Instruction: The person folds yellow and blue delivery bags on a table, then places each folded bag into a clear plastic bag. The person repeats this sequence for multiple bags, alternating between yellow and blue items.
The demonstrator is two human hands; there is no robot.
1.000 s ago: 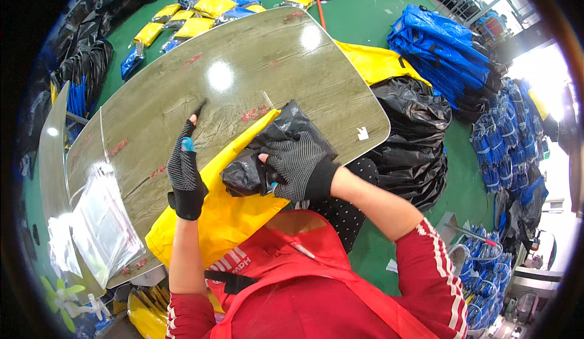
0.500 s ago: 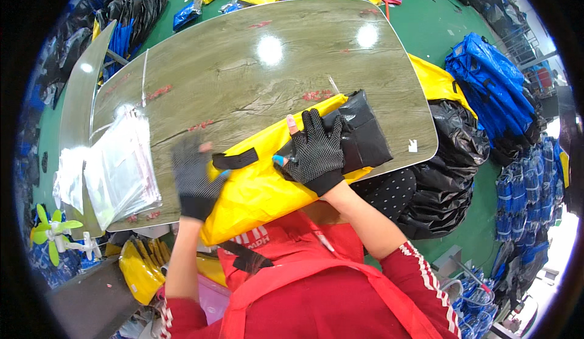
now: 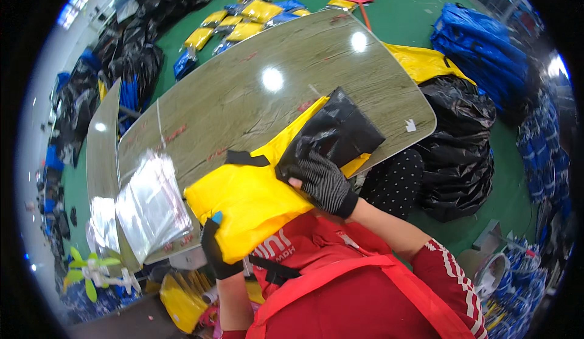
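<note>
A glossy yellow-and-black folded fabric piece [image 3: 243,193] lies over the table's near edge, its yellow part toward my lap and its black panel [image 3: 344,126] at the right. My left hand [image 3: 220,251], in a black glove with bare fingertips, is closed on the yellow left end, thumb on top and the other fingers hidden beneath. At the fold where yellow meets black, my right hand [image 3: 325,184], in a dotted black glove, grips the material with bent fingers. A short black strap [image 3: 246,158] sticks out from the yellow part's far edge.
Clear plastic sleeves [image 3: 155,208] are piled at the left of the wood-patterned table [image 3: 243,101]. A small green-bladed fan [image 3: 91,275] stands at lower left. Black bundles [image 3: 456,150] and blue bundles [image 3: 480,53] lie on the right. Packed yellow and blue packets [image 3: 246,30] cover floor beyond the table.
My left hand has moved down and closed on the yellow end. My right hand went from lying spread on the piece to gripping its fold. The view has shifted and tilted.
</note>
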